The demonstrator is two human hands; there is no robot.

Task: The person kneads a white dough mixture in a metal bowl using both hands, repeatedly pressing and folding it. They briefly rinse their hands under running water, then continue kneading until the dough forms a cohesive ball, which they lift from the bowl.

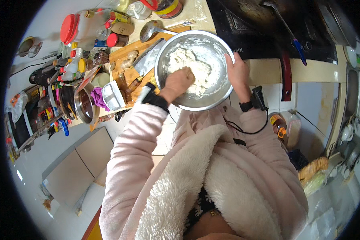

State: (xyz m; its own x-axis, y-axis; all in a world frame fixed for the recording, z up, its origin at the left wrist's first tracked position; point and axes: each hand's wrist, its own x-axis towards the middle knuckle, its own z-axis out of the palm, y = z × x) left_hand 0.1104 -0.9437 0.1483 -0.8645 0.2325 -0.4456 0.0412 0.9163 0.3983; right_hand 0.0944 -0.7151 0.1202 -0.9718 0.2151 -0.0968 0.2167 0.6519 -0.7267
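A steel mixing bowl (220, 57) is before me at the counter's edge, with a lumpy pale dough (203, 70) inside. Loose flour dusts its inner wall. My left hand (180, 81) is down in the bowl, curled into a fist against the dough; its fingertips are hidden. With the thumb over the rim, my right hand (238, 70) grips the bowl's right side. Left of the bowl, a cleaver (150, 55) with floury patches on its blade lies on a wooden cutting board (118, 57), near pieces of ginger root (129, 59).
A skimmer (149, 31) lies behind the board. Jars and bottles crowd the left counter, including a red-lidded jar (70, 29). A white container (112, 95) stands near its front edge. On the right, a gas stove (258, 49) carries a wok (243, 9) and a ladle (283, 22).
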